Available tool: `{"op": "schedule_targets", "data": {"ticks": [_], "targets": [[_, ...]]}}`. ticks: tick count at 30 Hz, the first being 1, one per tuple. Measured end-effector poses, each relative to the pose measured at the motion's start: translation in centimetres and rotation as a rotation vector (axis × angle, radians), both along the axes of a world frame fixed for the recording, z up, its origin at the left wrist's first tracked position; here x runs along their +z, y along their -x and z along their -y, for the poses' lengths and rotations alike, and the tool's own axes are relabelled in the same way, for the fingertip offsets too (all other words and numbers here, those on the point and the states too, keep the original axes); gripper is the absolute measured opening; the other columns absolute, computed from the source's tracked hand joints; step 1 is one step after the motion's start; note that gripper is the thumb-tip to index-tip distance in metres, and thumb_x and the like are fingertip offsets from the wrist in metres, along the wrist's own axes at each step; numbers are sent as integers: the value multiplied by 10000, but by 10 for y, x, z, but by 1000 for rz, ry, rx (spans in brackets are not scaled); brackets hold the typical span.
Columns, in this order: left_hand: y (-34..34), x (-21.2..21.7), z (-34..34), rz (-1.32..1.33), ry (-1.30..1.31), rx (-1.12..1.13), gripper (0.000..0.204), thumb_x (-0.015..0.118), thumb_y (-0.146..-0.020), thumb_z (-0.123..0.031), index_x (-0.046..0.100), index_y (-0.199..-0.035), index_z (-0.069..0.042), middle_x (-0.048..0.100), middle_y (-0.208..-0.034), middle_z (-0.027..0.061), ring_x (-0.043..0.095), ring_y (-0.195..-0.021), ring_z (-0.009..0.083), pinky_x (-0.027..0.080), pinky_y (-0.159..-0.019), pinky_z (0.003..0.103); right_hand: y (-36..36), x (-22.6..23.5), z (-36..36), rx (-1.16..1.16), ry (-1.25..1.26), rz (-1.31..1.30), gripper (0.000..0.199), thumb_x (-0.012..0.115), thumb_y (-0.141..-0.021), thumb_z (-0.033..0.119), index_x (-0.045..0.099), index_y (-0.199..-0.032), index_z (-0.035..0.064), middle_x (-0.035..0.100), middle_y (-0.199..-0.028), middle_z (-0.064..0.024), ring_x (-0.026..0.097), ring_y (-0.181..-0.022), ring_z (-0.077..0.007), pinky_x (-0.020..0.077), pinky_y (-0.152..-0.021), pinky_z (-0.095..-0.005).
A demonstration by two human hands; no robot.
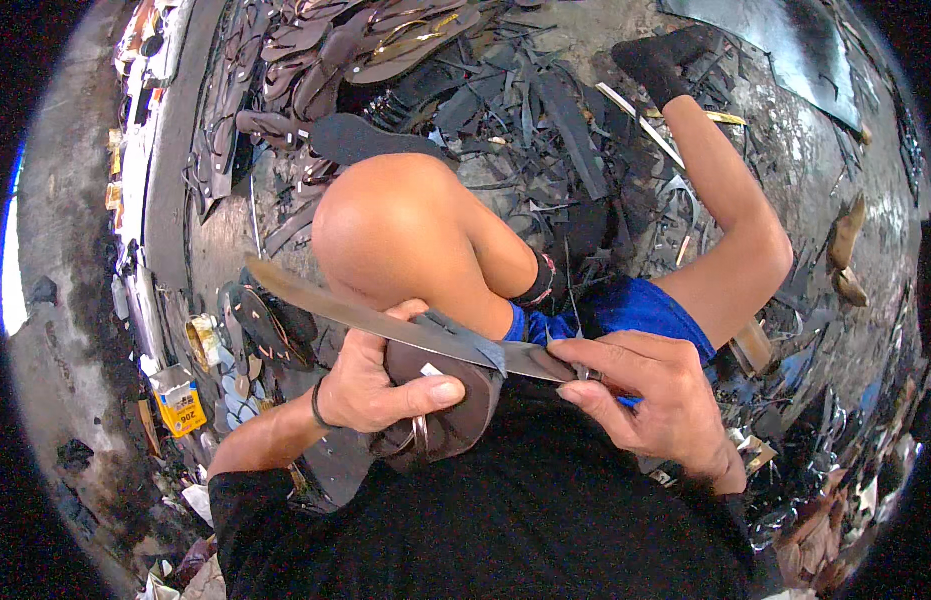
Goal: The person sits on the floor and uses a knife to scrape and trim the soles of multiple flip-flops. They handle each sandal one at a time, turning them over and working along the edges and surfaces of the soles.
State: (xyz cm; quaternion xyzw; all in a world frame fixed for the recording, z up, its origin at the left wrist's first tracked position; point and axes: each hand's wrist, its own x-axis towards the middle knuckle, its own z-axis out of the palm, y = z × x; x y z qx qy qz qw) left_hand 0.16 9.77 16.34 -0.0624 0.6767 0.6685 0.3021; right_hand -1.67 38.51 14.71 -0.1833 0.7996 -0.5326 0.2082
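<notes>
A brown sandal [456, 385] with a strap is gripped in my left hand [371, 380], the thumb pressed on top of it and the other fingers around its side. Across its far edge lies a long, thin knife blade [326, 308], its wide end reaching out to the left over my knee. My right hand [641, 390] pinches the blade's narrow right end between thumb and fingers; any handle there is hidden. A thin dark strip [486, 350] of sole material curls up at the blade, against the sandal's edge. Both hands are close together above my lap.
Many finished-looking brown sandals [306, 50] lie piled at the far left. Dark rubber offcuts [546, 100] litter the floor ahead. A loose black sole [371, 140] lies beyond my knee. A yellow box [179, 400] stands at left, a shiny sheet [786, 50] at far right.
</notes>
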Motion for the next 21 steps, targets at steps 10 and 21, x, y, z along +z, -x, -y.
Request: {"op": "schedule_targets", "data": {"ticks": [10, 21], "targets": [[13, 0, -20, -115, -33, -287, 465, 809, -860, -247, 616, -1205, -2, 686, -1083, 37, 628, -1013, 140, 508, -913, 336, 38, -2, 29, 128, 131, -69, 305, 718, -911, 277, 708, -1121, 55, 720, -885, -149, 714, -774, -340, 573, -675, -409], [180, -27, 94, -615, -236, 1074, 400, 660, -958, -442, 611, -1178, -112, 614, -1218, 39, 563, -1119, 179, 465, -947, 382, -39, -145, -190, -1316, -299, -162, 580, 519, -1036, 384, 480, -1407, -60, 566, -1233, -244, 566, -1156, -366, 453, -997, -470]]}}
